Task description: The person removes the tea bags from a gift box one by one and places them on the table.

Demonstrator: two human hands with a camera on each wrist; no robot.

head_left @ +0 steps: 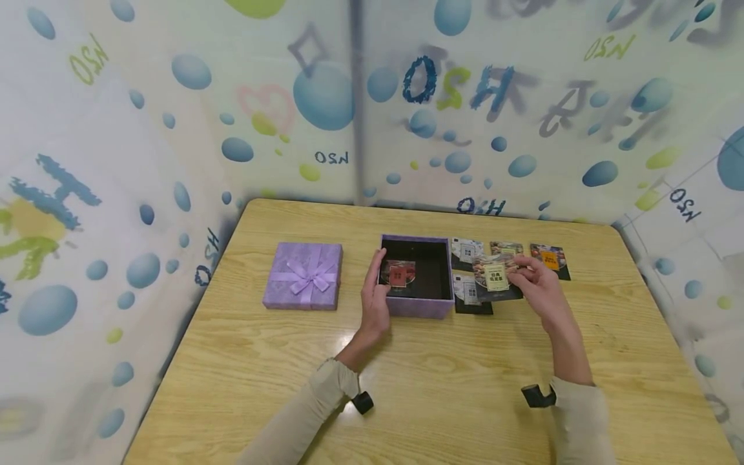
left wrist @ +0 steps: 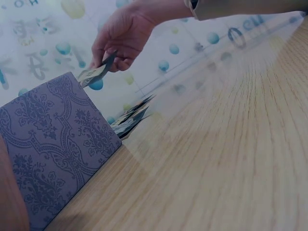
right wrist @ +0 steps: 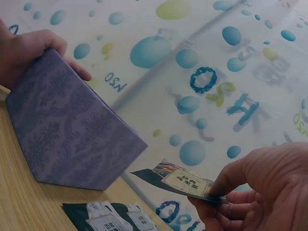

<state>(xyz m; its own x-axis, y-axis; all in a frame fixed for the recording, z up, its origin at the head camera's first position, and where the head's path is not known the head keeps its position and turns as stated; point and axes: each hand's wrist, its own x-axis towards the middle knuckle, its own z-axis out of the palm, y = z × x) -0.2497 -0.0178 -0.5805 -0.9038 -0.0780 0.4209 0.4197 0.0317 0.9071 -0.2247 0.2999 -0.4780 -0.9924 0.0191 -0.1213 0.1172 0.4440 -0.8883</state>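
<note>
My left hand (head_left: 374, 303) holds the left wall of an open purple gift box (head_left: 420, 309), its fingers along the outside and its thumb at the rim. Inside the box, at the left, lies a tea sachet with a red label (head_left: 400, 278). Just right of the box, my right hand (head_left: 540, 287) pinches another tea sachet (head_left: 495, 278) by its right edge, between thumb and fingers. This one has a pale yellow label and is raised above several sachets on the table, partly covering them in the head view.
Two white-and-black sachets (head_left: 467, 253) lie against the box's right side. Farther right is a sachet with an orange label (head_left: 549, 259). The purple lid (head_left: 303, 276), topped with a ribbon bow, sits left of the box on the wooden table (head_left: 442, 387). A patterned curtain (head_left: 325, 161) stands behind.
</note>
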